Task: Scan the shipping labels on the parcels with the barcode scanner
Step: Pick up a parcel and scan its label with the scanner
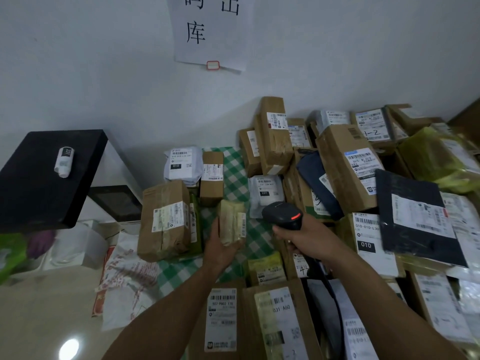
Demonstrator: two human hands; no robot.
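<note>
My left hand (220,249) holds a small tape-wrapped parcel (231,220) from below and behind, its barcode label turned to the right. My right hand (305,237) grips the handle of a black barcode scanner (283,213) just right of that parcel, and a red light glows on the scanner's head. The scanner's cable runs down past my right forearm. Both hands hover over a green checked cloth (233,162) with labelled parcels all around.
A large taped cardboard box (166,219) lies left of my left hand. Behind it sit a white poly bag (183,165) and a small upright box (212,175). Several stacked boxes and bags (348,167) fill the right side. A black shelf (49,175) stands at the left.
</note>
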